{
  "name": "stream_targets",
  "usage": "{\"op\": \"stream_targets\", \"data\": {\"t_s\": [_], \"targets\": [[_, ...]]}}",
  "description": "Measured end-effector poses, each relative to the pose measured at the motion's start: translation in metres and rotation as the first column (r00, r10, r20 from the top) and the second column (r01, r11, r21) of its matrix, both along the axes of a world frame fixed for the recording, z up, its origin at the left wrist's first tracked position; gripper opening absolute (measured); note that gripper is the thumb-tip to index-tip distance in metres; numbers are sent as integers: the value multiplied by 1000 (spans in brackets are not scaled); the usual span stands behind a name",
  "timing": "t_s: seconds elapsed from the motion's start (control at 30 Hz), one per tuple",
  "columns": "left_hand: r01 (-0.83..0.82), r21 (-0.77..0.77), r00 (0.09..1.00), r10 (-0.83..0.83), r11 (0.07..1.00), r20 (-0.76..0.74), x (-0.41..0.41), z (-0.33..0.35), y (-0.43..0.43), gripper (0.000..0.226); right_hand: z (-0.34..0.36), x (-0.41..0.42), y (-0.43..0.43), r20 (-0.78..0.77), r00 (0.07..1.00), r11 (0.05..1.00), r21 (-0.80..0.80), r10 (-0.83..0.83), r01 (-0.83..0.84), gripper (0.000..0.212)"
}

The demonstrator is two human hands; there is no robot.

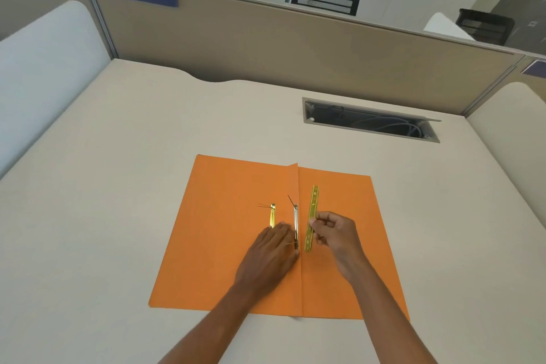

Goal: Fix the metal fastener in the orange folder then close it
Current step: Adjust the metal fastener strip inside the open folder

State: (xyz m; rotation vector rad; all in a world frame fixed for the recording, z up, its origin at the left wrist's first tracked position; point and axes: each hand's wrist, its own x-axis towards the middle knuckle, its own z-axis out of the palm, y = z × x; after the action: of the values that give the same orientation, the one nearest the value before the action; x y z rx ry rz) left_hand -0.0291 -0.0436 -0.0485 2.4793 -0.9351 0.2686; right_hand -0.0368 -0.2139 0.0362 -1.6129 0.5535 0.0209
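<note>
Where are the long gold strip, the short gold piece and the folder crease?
long gold strip [313, 204]: head view, upper half.
short gold piece [272, 215]: head view, its middle.
folder crease [297, 183]: head view, upper fold line.

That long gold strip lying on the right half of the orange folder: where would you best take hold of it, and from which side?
Take the gold strip by its long thin edges, near the middle, coming from the right. It lies flat and narrow on the orange folder, so a fingertip pinch suits it. The right hand pinches it there now; the left hand blocks the other side.
</note>
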Motion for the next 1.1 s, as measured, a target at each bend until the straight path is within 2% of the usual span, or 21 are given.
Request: {"op": "stream_targets", "data": {"t_s": [0.17, 0.6, 1.1], "targets": [[1, 37, 1000, -2, 999, 22, 1, -4, -1, 36, 6, 9, 10, 51, 998, 1000, 8, 23, -23, 12], [14, 28, 999, -15, 1000, 45, 1, -5, -1, 35, 3, 32, 28, 7, 993, 973, -203, 114, -110, 12], [3, 45, 999, -5, 999, 43, -1, 0, 0, 37, 0, 32, 26, -73, 993, 977, -188, 91, -104, 13]]}}
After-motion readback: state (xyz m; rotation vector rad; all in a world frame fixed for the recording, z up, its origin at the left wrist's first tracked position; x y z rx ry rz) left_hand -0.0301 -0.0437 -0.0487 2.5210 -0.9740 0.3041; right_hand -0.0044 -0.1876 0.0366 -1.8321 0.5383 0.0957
